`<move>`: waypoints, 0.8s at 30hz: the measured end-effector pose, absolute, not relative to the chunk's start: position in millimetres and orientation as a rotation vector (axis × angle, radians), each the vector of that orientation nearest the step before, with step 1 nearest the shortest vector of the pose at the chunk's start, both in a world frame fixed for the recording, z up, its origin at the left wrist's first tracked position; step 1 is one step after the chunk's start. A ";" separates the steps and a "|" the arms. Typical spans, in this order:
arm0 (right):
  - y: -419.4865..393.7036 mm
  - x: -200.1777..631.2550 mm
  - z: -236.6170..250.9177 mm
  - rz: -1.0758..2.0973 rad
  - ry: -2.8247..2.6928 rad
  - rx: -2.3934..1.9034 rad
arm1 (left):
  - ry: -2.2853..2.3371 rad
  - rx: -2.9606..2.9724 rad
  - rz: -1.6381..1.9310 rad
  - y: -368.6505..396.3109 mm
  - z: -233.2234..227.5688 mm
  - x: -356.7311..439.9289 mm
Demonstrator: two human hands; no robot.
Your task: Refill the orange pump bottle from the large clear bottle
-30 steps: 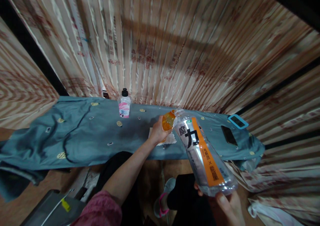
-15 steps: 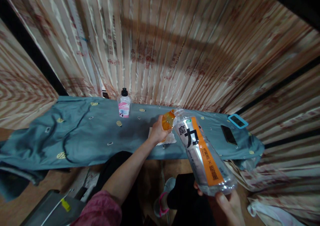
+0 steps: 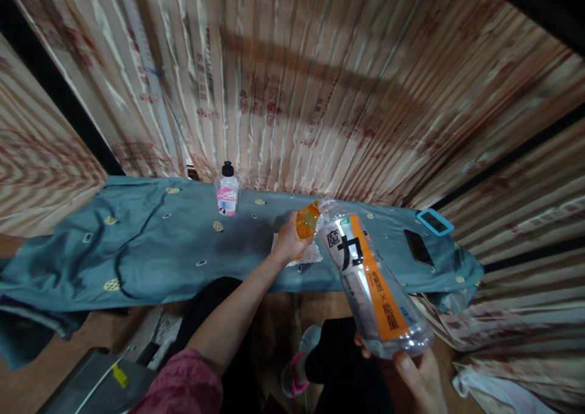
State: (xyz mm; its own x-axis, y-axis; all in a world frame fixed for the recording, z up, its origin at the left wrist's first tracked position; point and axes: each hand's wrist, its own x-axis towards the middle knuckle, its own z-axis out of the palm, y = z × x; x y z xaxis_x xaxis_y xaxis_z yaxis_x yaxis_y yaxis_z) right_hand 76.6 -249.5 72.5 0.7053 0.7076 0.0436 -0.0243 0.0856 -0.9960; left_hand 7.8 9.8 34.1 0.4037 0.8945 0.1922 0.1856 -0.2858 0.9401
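Bottle (image 3: 372, 283) slants from right hand (image 3: 418, 378) gripping its base to outstretched left hand (image 3: 289, 241) clasping an orange container (image 3: 308, 221).

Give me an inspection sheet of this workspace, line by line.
Surface: blue-green patterned cover, wrinkled toward the left end.
Job's things: large clear bottle with an orange-striped label, tilted, its neck at an orange see-through piece; whether they touch is unclear.
Clutter: black-capped bottle, upright; white scalloped sheet; dark flat slab; blue-framed device.
Grips: left grip holds the orange see-through piece; right grip holds the large clear bottle near its base.
Cables: white cable with a yellow tag, lower left.
Surroundings: pleated curtains, dark poles.
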 end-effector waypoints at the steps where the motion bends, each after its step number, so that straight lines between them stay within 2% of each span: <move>1: -249.7 76.9 72.3 0.623 -0.601 -1.376 | 0.949 1.730 0.958 9.8 34.2 7.9; 7: -251.0 78.7 74.7 0.707 -0.533 -1.352 | 0.953 1.759 0.968 11.5 30.3 8.8; 24: -245.8 70.8 82.3 0.671 -0.484 -1.357 | 0.932 1.772 0.981 13.1 26.9 9.1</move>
State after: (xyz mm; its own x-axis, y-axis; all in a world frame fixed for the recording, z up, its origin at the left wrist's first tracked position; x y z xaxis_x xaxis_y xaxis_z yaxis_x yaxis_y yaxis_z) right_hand 70.8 -245.8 82.3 0.7238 0.6872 -0.0623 -0.1571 0.0763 -0.9846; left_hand 9.1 13.1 26.9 0.4062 0.8836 0.2329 0.1877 -0.3301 0.9251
